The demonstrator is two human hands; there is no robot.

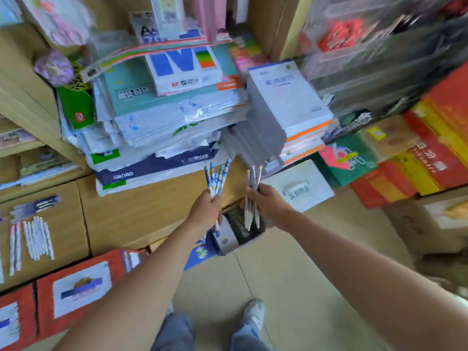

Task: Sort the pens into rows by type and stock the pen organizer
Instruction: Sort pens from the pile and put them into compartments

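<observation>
My left hand (205, 208) is closed around a bunch of blue-patterned pens (217, 179) that fan upward. My right hand (266, 203) grips a few white pens (253, 178), their tips pointing down past my palm. Both hands hover above a small open box (236, 233) on the floor, its contents blurred. At the far left, a row of white pens (38, 236) lies on a cardboard box top (50, 249), with two pink-tipped pens (14, 245) beside it and a dark blue bundle (38, 205) above. No pen organizer is clearly identifiable.
Stacks of paper reams and notebooks (162, 117) rise just behind my hands on brown cartons (141, 209). Red boxes (430, 158) line the right side, and red-and-white cartons (76, 287) sit at lower left. My feet (253, 312) stand on a tiled floor.
</observation>
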